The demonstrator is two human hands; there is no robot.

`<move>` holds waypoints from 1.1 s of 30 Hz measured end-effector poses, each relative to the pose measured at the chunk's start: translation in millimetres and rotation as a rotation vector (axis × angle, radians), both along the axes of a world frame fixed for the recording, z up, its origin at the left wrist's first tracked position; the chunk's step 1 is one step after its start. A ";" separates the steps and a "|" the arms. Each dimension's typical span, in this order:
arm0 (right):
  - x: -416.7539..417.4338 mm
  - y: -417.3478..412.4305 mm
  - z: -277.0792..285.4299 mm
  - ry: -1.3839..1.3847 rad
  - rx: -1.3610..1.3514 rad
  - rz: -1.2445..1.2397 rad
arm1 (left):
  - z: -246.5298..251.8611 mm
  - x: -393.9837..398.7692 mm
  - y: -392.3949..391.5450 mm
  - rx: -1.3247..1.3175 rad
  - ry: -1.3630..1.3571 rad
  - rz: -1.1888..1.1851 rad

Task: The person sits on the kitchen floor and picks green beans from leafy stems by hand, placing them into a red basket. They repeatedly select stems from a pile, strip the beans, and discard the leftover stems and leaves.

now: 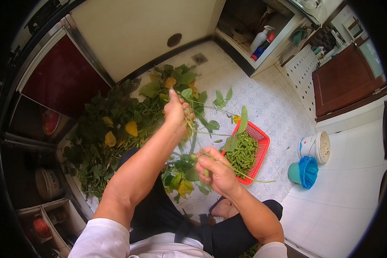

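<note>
My left hand [177, 111] is closed around the green stems of a leafy bean plant [185, 93], its thumb pointing up the view. Lower and to the right, my right hand [214, 169] grips a thin stem of the plant, with green pods at its fingers. Just beyond that hand stands a red plastic basket [263, 142] holding many green bean pods [243, 156]. A leaf and stems hang over the basket's near side. To the left lies a large heap of cut bean plants [116, 135] with green and some yellow leaves.
A white bucket [314, 146] and a teal bin with a blue bag [303, 172] stand at the right. A floor drain [199, 58] lies ahead. Spray bottles [261, 40] stand in an open cabinet at the upper right. Dark red cabinet doors [64, 77] line the left.
</note>
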State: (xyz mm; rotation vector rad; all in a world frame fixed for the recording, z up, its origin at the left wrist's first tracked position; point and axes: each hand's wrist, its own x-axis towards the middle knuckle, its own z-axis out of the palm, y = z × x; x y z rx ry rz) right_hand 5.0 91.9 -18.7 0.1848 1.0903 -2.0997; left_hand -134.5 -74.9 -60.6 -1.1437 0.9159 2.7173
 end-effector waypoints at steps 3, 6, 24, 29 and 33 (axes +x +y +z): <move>0.6 7.5 11.9 0.040 0.238 0.068 | 6.0 3.8 -1.0 -0.130 0.003 -0.044; 21.0 22.5 16.9 0.260 0.476 0.418 | 18.6 -9.1 -21.2 -0.158 -0.017 0.095; -19.7 148.7 -12.8 0.951 1.543 -0.005 | 16.9 5.0 -5.3 -0.454 0.191 -0.252; -30.2 80.1 -2.3 1.179 1.276 -0.062 | 0.4 36.1 38.6 -0.479 0.380 -0.725; -33.3 56.4 -26.6 0.841 1.126 0.054 | -1.0 47.7 51.2 -0.085 0.584 -1.033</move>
